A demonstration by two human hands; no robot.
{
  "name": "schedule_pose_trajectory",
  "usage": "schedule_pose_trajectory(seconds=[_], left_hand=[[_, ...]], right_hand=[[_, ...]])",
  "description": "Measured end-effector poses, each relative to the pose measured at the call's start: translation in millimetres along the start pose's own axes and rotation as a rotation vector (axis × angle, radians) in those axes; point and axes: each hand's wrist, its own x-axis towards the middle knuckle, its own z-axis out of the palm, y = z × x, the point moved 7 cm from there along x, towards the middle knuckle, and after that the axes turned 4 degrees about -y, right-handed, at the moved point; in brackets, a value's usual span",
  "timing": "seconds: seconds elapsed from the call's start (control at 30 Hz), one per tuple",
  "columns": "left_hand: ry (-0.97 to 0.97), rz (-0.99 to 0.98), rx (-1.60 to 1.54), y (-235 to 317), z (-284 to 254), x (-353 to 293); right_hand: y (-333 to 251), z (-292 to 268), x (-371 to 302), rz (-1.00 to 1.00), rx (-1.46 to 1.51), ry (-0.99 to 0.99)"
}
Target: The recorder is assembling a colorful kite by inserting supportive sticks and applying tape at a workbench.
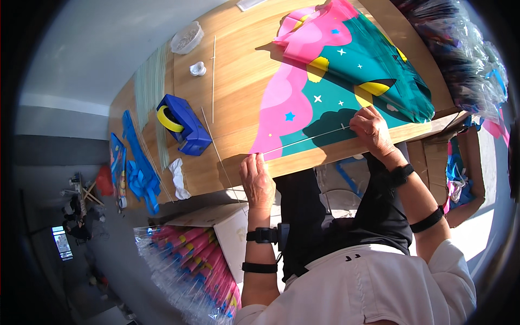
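A thin white rod [309,138] lies along the near edge of a pink and teal printed sheet [295,105], patterned with stars and yellow shapes. At the sheet's pink corner, my left hand [257,181] is closed, its fingertips pinching the rod's left end and the edge there. Farther right, the closed fingers of my right hand [374,132] grip the rod near its other end, over the teal part. The sheet's far side is bunched and folded over itself. Fingers hide both ends of the rod.
On the wooden table [238,97] stand a blue tape dispenser [190,127] with yellow tape, a plastic tub [187,38] and a small white cup [197,69]. Bundled pale rods [150,81] and blue ribbons [142,181] lie left. Wrapped pink packs [195,260] sit below; plastic-wrapped bundles [460,59] stand right.
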Motion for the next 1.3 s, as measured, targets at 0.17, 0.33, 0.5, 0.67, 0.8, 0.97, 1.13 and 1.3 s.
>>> schedule_pose_trajectory(seconds=[0.17,0.33,0.5,0.67,0.8,0.97,1.13,1.3], left_hand=[[-0.079,-0.116,-0.123,12.3,8.7,-23.5],[-0.119,-0.056,-0.201,28.1,8.6,-27.0],[-0.124,-0.089,-0.226,26.9,5.8,-21.1],[-0.144,-0.094,-0.19,30.6,11.7,-18.0],[-0.116,-0.074,-0.199,34.8,8.2,-16.9],[-0.113,-0.071,-0.196,35.2,6.9,-17.3],[-0.124,-0.062,-0.177,35.5,8.0,-16.3],[-0.125,-0.063,-0.153,37.2,8.9,-15.4]], right_hand=[[-2.2,-2.5,0.0,0.01,0.066,-0.022],[0.4,-0.4,-4.4,0.044,0.09,-0.02],[3.2,2.5,-4.8,0.064,0.147,-0.055],[6.9,1.5,-5.7,0.08,0.218,-0.089],[5.4,-0.1,-3.9,0.073,0.209,-0.106],[4.3,-0.5,-2.5,0.067,0.18,-0.117],[4.6,-1.5,-2.3,0.094,0.199,-0.13],[6.6,-1.6,-2.6,0.085,0.152,-0.136]])
